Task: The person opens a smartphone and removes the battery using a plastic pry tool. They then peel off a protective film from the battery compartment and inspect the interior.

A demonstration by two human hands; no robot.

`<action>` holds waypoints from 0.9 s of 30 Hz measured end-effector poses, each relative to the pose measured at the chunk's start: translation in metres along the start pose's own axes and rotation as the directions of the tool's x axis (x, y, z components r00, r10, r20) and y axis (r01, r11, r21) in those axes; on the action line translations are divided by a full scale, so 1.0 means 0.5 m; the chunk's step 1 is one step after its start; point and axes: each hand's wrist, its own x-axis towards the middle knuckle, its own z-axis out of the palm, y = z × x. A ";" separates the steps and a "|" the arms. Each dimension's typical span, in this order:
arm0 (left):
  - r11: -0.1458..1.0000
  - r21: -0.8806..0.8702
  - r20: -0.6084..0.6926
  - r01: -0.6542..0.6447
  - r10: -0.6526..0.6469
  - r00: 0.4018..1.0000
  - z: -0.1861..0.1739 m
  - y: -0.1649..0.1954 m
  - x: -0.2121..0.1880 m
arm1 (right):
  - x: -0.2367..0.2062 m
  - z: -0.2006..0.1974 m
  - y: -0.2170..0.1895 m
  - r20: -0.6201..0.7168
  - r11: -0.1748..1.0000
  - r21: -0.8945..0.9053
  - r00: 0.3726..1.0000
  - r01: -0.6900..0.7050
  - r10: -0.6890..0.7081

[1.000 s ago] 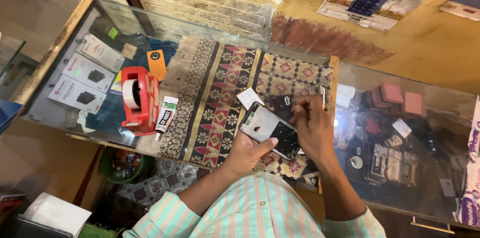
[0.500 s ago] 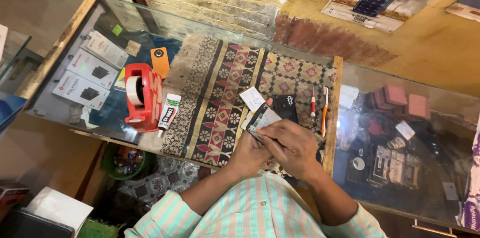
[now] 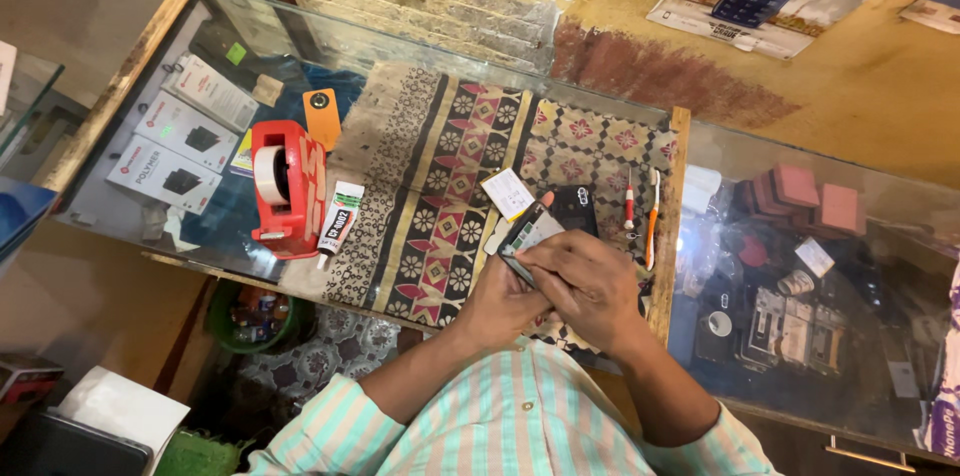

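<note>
A phone (image 3: 533, 232) is being gripped by both hands over the patterned mat (image 3: 440, 196), left hand (image 3: 505, 296) clasped under it, right hand (image 3: 590, 286) folded over the top, so most of it's being hidden. A white card (image 3: 508, 193) and a dark phone (image 3: 575, 209) are lying just beyond. A red tape dispenser (image 3: 285, 186) and glue tube (image 3: 338, 221) are sitting further left.

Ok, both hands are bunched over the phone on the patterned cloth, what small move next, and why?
Probably keep the left hand gripping the phone and let the right hand work along its edge. The phone is lifted off the patterned cloth, tilted, mostly hidden by the hands, so steadiness seems to matter most.
</note>
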 end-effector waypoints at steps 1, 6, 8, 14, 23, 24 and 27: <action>1.000 0.007 0.002 0.014 -0.014 1.000 0.000 0.001 0.001 | 0.002 -0.003 0.001 0.012 1.000 -0.006 1.000 0.011 -0.011; 0.923 0.207 0.169 -0.323 0.292 0.941 -0.010 -0.001 0.006 | 0.007 -0.007 0.005 0.017 1.000 -0.002 1.000 0.019 -0.019; 0.976 0.082 0.114 -0.201 0.191 0.975 -0.011 -0.007 0.008 | 0.007 -0.007 0.006 0.013 1.000 -0.001 1.000 0.014 -0.014; 0.995 0.094 0.086 -0.039 0.031 0.996 -0.021 -0.037 0.009 | -0.004 0.004 0.011 -0.049 0.998 -0.058 0.999 -0.007 0.004; 1.000 -0.002 0.045 -0.023 0.023 0.999 -0.022 -0.066 0.017 | -0.021 0.028 0.004 -0.205 0.995 -0.083 0.978 -0.058 0.040; 1.000 -0.011 0.047 -0.019 0.019 0.999 -0.023 -0.068 0.017 | -0.022 0.029 0.003 -0.214 0.994 -0.088 0.976 -0.067 0.047; 1.000 0.004 0.007 -0.014 0.014 1.000 -0.027 -0.077 0.019 | -0.023 0.032 0.000 -0.226 0.989 -0.115 0.972 -0.092 0.064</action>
